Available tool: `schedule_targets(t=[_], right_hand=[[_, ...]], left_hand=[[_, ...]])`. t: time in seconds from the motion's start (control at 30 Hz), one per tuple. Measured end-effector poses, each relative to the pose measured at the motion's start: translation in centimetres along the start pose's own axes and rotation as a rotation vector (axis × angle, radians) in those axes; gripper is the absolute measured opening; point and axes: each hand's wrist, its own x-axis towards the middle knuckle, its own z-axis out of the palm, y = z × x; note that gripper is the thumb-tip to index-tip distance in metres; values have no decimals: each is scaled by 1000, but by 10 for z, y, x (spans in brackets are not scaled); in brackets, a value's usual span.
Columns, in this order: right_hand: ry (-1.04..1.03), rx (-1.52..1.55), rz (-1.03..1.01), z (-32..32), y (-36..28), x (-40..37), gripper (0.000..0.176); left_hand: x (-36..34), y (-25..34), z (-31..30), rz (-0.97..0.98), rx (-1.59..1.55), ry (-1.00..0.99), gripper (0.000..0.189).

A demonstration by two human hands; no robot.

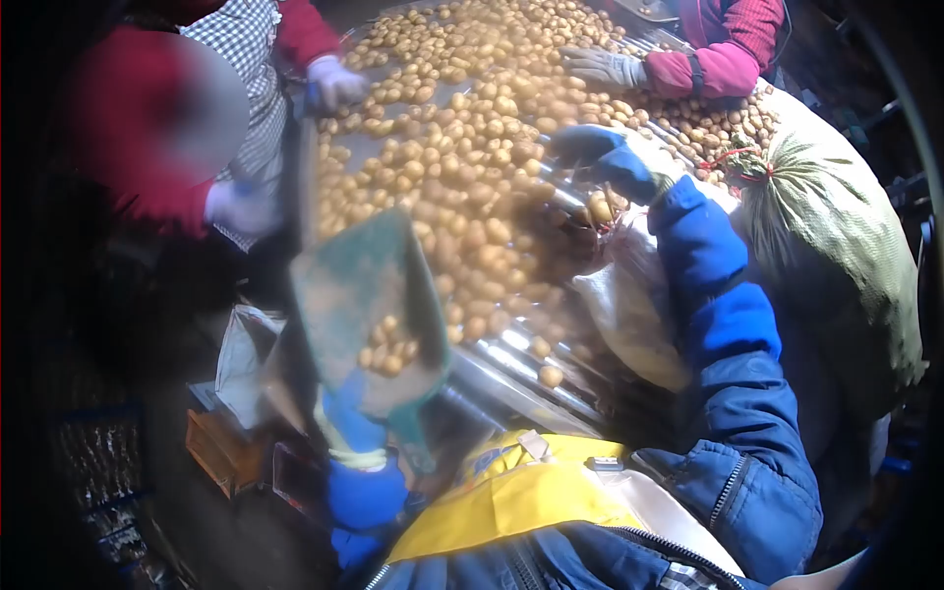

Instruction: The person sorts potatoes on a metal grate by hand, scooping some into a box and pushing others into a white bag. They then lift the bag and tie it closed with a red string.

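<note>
My left hand [354, 413], in a blue glove, is closed on a green scoop [344, 270] at its lower end. Several small potatoes [388, 349] lie in the dusty scoop, which is tilted beside the heap. My right hand [619, 162], also blue-gloved, reaches over the right side of the potato heap [472, 157] with its fingers stretched out and apart. Just below that hand is the mouth of a whitish sack [634, 295], with a potato [600, 206] near it. Motion blurs the scoop and the nearby potatoes.
A full tied sack [836, 226] stands at the right. Metal rollers [531, 364] show at the table's near end. One co-worker's gloved hand [334, 84] is at the left edge; another's grey glove [605, 67] rests on the potatoes. A wooden box [221, 452] sits at lower left.
</note>
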Motion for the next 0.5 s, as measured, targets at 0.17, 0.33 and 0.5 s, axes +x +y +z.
schedule_targets(t=[0.17,0.33,0.5], right_hand=[[-61,-1276,85,-44,-47,44,31],[344,-790,-243,5,-74,37,31],[-185,-1205,-683,104,-1,26,54]], left_hand=[[-15,14,7,-77,-217,-33,49],[-18,10,21,-8,-288,-35,41],[-6,-29,-8,-12,-63,50,47]])
